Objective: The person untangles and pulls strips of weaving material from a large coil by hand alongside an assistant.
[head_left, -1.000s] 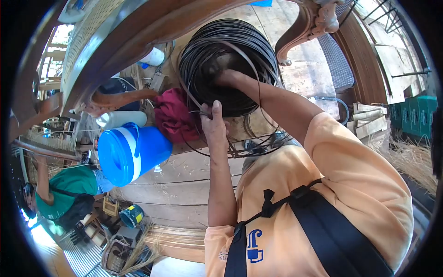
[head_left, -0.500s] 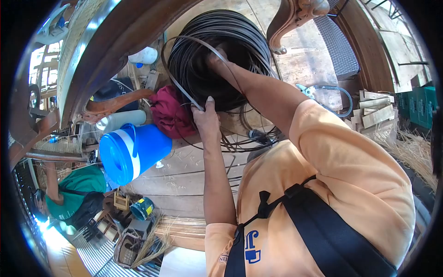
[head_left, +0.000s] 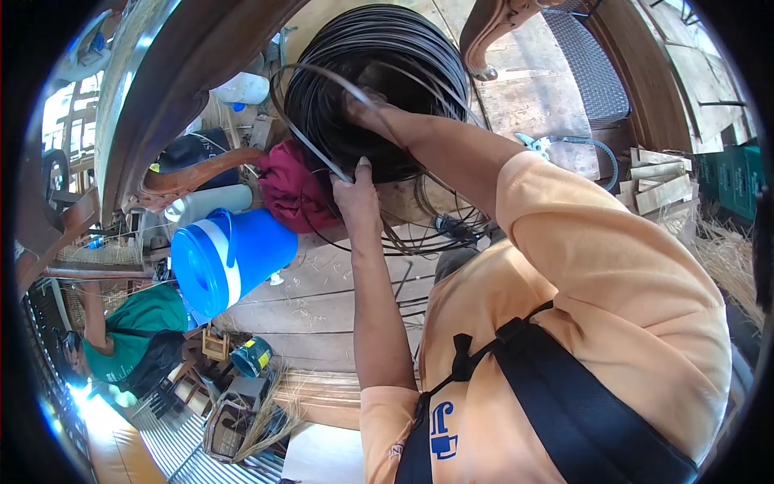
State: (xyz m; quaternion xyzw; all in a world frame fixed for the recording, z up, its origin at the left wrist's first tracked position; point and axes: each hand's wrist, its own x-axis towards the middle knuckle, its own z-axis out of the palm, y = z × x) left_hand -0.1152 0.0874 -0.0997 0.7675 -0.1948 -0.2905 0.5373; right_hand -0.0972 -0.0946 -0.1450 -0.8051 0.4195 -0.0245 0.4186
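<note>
A large coil of dark, flat strip (head_left: 375, 44) stands at the top middle. My left hand (head_left: 356, 198) is closed at the coil's near edge, thumb raised, around a dark flat strip (head_left: 310, 149) that arcs up and over toward the coil's middle. My right hand (head_left: 363, 111) reaches into the coil's opening; its fingers are mostly hidden among the dark loops and the strip crossing in front. Loose loops of the same strip hang below the coil, beside my left hand. A dark red cloth (head_left: 292, 189) lies just left of that hand.
A blue lidded bucket (head_left: 234, 258) lies tilted at left. Carved wooden furniture legs (head_left: 484, 48) frame the top. Pliers-like tool (head_left: 536, 145) and wood offcuts (head_left: 657, 181) sit at right. Another person in a green shirt (head_left: 149, 323) is at far left.
The view has shifted slightly. My right hand has moved a little left and down inside the coil, and the strip's arc has shifted left with it. My left hand keeps its grip.
</note>
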